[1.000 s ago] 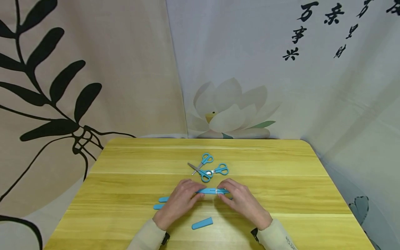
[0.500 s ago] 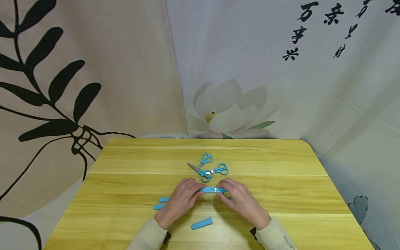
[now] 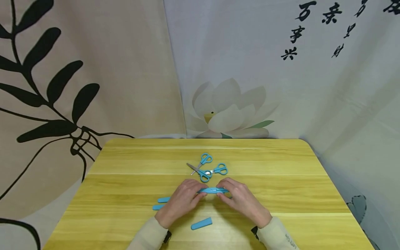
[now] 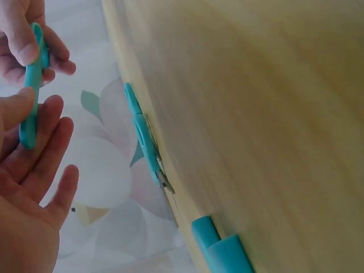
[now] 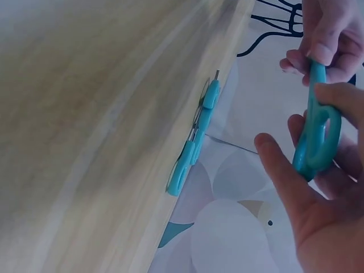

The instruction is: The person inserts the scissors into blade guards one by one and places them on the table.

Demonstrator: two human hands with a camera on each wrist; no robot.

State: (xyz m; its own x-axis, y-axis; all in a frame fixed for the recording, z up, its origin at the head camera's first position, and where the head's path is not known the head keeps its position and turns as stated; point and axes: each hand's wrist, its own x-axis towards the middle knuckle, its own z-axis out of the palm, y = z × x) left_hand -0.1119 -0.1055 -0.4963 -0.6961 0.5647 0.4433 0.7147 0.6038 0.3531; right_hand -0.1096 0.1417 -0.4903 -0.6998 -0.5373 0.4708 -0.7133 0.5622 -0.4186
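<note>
A pair of blue-handled scissors [image 5: 324, 142] is held above the table between both hands, with a blue blade cover [image 4: 28, 132] over its blades. My left hand [image 3: 182, 200] pinches the cover between thumb and fingers. The handle end is gripped by my right hand [image 3: 243, 199], fingertips on its upper side and thumb below. In the head view the cover and handles meet with no metal showing between them. Fingers hide both ends there, while the right wrist view shows a handle loop.
Three uncovered scissors [image 3: 205, 176] lie overlapping on the wooden table [image 3: 281, 180], just beyond the hands. Two blue blade covers [image 3: 164, 200] lie partly behind the left hand. Another loose cover [image 3: 201, 223] sits nearer, between the forearms. A printed curtain [image 3: 140, 69] hangs behind the table.
The pale metal gap between cover and handles has narrowed and is now gone, as the cover has slid over the blades toward the handles. Both hands stay in nearly the same place.
</note>
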